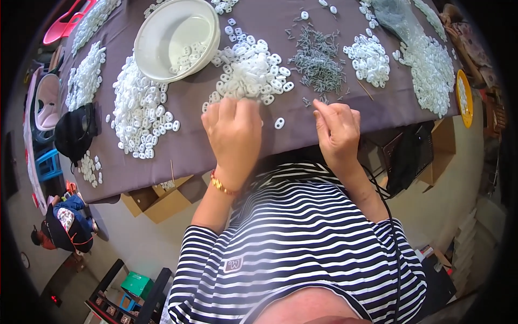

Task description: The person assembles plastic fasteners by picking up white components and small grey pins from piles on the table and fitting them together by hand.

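My left hand [233, 129] is over the near edge of a loose pile of small white oval two-holed pieces [249, 70]. Its fingers curl downward, so whatever is in them is hidden. A single white oval piece [279, 123] lies apart between my hands. My right hand [340, 127] hovers at the near side of a heap of small grey screws [318, 65], thumb and index finger drawn together; anything between the tips is too small to make out. A few screws [307, 101] lie scattered just beside those fingertips.
A cream basin [143, 51] with some pieces inside stands beyond my left hand. More white piles [141, 102] lie left, and others [368, 60] right, near a clear plastic bag [396, 19]. A yellow dish [463, 100] sits at the right edge. A person [65, 224] is at far left.
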The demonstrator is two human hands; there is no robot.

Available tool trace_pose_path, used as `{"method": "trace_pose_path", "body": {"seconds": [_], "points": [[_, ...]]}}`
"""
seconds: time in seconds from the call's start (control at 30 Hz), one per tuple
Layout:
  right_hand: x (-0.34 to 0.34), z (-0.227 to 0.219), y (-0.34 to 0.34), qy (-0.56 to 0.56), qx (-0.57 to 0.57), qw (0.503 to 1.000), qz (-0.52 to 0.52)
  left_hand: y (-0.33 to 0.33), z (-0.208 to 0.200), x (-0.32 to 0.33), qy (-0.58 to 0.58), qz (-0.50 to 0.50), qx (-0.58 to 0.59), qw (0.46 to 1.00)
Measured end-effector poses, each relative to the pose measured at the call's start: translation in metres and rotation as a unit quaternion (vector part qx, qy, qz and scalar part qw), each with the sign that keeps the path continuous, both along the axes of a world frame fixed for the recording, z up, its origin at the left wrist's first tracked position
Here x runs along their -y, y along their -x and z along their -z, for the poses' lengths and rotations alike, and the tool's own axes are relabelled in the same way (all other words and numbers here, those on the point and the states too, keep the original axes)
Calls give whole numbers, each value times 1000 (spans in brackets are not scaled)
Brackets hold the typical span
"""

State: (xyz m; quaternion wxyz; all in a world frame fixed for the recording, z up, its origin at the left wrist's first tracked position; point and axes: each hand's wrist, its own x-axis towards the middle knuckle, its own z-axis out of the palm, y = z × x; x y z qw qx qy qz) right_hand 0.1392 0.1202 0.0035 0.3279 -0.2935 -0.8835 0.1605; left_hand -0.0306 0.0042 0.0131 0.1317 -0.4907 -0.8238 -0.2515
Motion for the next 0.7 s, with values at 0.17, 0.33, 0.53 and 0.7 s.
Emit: {"method": "trace_pose_path", "body": {"seconds": [0.17,0.33,0.53,0.7], "points": [[4,5,-1,-11,17,1000,-15,-40,-6,6,-61,136,228,962],[-4,10,11,-38,8,999,12,-46,6,3,-29,148,203,967],[-7,9,12,-34,41,998,13,-35,8,6,-82,75,163,980],[-14,11,15,-63,7,997,41,-46,9,9,-101,56,357,927]]}}
